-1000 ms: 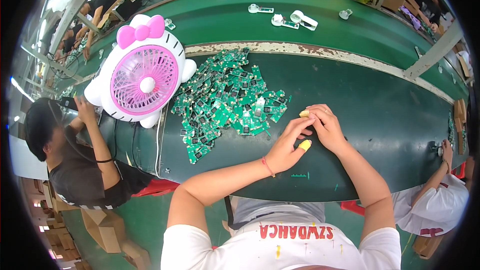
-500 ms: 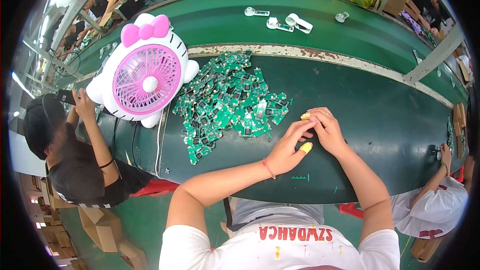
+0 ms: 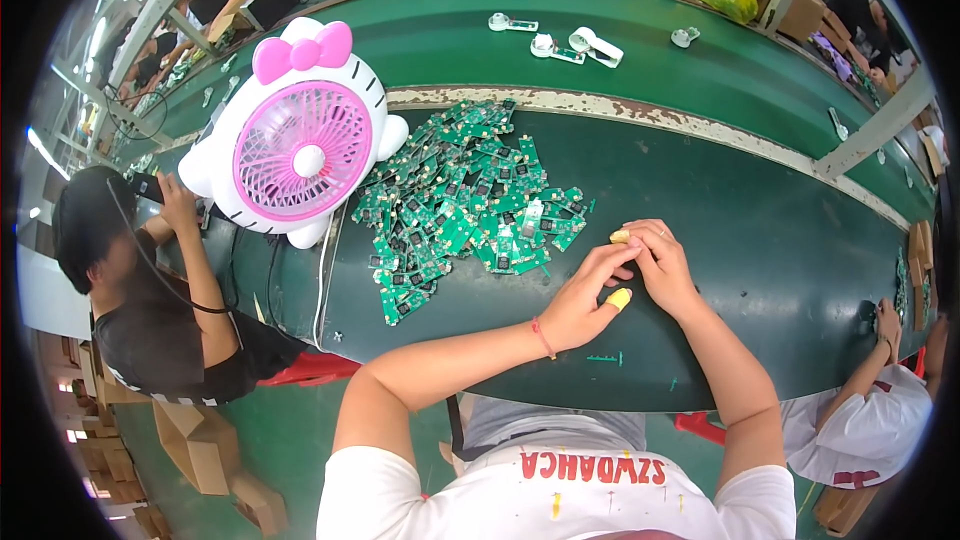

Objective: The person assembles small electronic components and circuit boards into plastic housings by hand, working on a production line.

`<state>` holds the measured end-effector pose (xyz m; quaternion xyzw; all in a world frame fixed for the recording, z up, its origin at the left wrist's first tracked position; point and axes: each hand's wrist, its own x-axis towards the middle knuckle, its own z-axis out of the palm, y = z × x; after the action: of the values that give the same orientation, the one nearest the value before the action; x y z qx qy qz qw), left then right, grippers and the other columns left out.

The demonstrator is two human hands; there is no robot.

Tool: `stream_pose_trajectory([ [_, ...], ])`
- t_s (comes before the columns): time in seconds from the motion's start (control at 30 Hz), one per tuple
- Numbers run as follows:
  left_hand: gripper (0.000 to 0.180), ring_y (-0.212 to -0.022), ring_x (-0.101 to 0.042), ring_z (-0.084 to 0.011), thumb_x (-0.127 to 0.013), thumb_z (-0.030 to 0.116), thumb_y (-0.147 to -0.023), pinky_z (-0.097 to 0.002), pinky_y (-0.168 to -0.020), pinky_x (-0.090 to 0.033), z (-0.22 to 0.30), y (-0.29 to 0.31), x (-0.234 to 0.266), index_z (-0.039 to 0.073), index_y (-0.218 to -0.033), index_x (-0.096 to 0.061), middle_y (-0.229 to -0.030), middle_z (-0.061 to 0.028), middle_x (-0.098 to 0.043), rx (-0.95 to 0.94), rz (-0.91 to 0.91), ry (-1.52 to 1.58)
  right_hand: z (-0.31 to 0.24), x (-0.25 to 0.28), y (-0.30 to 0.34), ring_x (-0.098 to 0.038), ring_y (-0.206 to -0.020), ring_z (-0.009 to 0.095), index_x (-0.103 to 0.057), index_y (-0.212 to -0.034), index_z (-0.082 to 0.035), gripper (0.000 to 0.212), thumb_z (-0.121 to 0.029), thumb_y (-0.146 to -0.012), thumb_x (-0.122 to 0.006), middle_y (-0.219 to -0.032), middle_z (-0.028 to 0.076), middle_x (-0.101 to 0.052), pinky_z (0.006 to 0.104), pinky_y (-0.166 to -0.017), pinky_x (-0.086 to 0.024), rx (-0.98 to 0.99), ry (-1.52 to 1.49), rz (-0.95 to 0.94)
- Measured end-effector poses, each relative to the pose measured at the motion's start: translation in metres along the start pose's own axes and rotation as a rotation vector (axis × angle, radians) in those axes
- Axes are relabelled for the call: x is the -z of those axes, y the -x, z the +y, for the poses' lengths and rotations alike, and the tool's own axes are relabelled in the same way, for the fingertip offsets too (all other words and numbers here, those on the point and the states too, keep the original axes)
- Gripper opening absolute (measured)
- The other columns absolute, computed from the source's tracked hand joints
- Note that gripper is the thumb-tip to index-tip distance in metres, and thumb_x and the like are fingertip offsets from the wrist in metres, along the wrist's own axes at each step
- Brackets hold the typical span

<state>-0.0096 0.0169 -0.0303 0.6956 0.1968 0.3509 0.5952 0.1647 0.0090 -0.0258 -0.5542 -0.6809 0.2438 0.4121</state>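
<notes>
My left hand [image 3: 585, 300] and my right hand [image 3: 662, 265] meet over the dark green worktop, their fingertips touching. A yellow finger cot [image 3: 619, 299] covers my left thumb, which stands apart from its stretched fingers. Another yellow cot [image 3: 620, 237] shows where the fingertips meet; I cannot tell which finger wears it. My right fingers are bent and pressed together at my left fingertips; anything between them is hidden. Left of my hands lies a heap of small green circuit boards [image 3: 480, 205]. Thin green board scraps [image 3: 604, 358] lie near the front edge.
A white and pink fan [image 3: 308, 162] stands left of the heap, its cable [image 3: 325, 285] running down the worktop. Beyond a worn rail [image 3: 640, 108], a green conveyor [image 3: 420, 40] carries white plastic parts [image 3: 596, 46]. Co-workers sit left [image 3: 150, 290] and right [image 3: 865, 415].
The whole view has shifted slightly, with the fan and heap appearing a little farther right. My hands keep nearly the same pose, fingertips still together.
</notes>
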Motion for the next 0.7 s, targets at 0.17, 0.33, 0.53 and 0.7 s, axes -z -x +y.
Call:
stream_pose_trajectory([
  [0.17, 0.057, -0.108, -0.054, -0.0231, -0.051, -0.006, -0.083, -0.0319, -0.089, -0.044, -0.0023, 0.0003, -0.0017, 0.007, -0.136, -0.037, -0.132, -0.0114, -0.037, -0.007, 0.012, -0.014, 0.0005, 0.0005, 0.0014, -0.055, -0.102, 0.026, -0.063, -0.096, 0.0, 0.018, -0.01, -0.09, -0.05, -0.096, 0.01, -0.063, 0.0348, -0.085, -0.044, -0.035, -0.007, -0.003],
  [0.33, 0.055, -0.11, -0.053, -0.0242, -0.05, -0.005, -0.084, -0.0326, -0.09, -0.044, -0.0002, -0.0003, -0.0005, 0.006, -0.136, -0.037, -0.134, -0.0125, -0.037, 0.003, 0.005, 0.001, 0.0016, 0.0001, 0.0015, -0.055, -0.102, 0.026, -0.063, -0.096, 0.0, 0.018, -0.01, -0.091, -0.049, -0.096, 0.01, -0.063, 0.0348, -0.085, -0.044, -0.015, -0.003, -0.002],
  [0.53, 0.055, -0.11, -0.053, -0.0239, -0.051, -0.004, -0.084, -0.0326, -0.09, -0.044, -0.0011, -0.0001, -0.0004, 0.006, -0.136, -0.037, -0.133, -0.0122, -0.037, 0.004, 0.007, -0.007, 0.0025, 0.0001, 0.0002, -0.055, -0.102, 0.026, -0.063, -0.096, 0.0, 0.018, -0.01, -0.091, -0.049, -0.096, 0.01, -0.063, 0.0349, -0.085, -0.044, -0.002, 0.005, -0.005],
  [0.7, 0.056, -0.11, -0.053, -0.0238, -0.051, -0.005, -0.083, -0.0325, -0.09, -0.044, -0.0015, 0.0002, -0.0004, 0.006, -0.136, -0.037, -0.133, -0.0121, -0.037, 0.01, 0.004, -0.011, 0.0027, 0.0006, 0.0004, -0.055, -0.103, 0.026, -0.063, -0.096, 0.0, 0.018, -0.011, -0.091, -0.049, -0.096, 0.01, -0.063, 0.035, -0.086, -0.044, 0.008, 0.005, -0.012],
])
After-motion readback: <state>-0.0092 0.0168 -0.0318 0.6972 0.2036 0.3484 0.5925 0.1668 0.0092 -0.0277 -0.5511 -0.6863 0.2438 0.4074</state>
